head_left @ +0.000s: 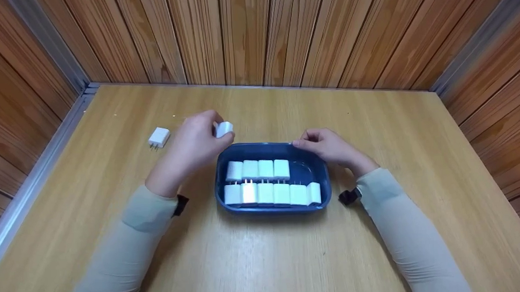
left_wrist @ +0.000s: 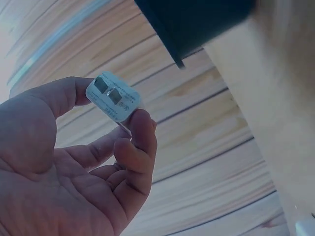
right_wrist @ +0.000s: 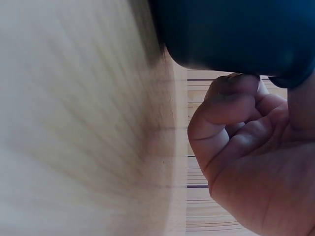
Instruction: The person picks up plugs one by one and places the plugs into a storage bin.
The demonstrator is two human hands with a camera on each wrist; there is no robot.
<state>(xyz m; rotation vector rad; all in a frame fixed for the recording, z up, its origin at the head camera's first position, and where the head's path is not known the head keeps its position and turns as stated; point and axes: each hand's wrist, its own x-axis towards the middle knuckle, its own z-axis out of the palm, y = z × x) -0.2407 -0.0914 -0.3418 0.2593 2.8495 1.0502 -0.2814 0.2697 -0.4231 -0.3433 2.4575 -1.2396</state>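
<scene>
My left hand (head_left: 196,140) pinches a white charger plug (head_left: 224,129) between thumb and fingers, just above the far left corner of a dark blue plastic tub (head_left: 304,171). In the left wrist view that charger plug (left_wrist: 112,101) shows its printed end with metal prongs. My right hand (head_left: 333,149) grips the tub's far right rim, thumb on top and curled fingers against the outer wall (right_wrist: 231,34). Inside the tub, white charger plugs (head_left: 282,194) stand in two rows: several along the near side and several behind them. Bare tub floor shows at the right of the back row.
Another white charger plug (head_left: 159,136) lies on the wooden table (head_left: 267,263) to the left, prongs toward me. Wood-panelled walls (head_left: 244,34) close off the back and both sides. Dark wrist straps (head_left: 350,197) sit at both cuffs.
</scene>
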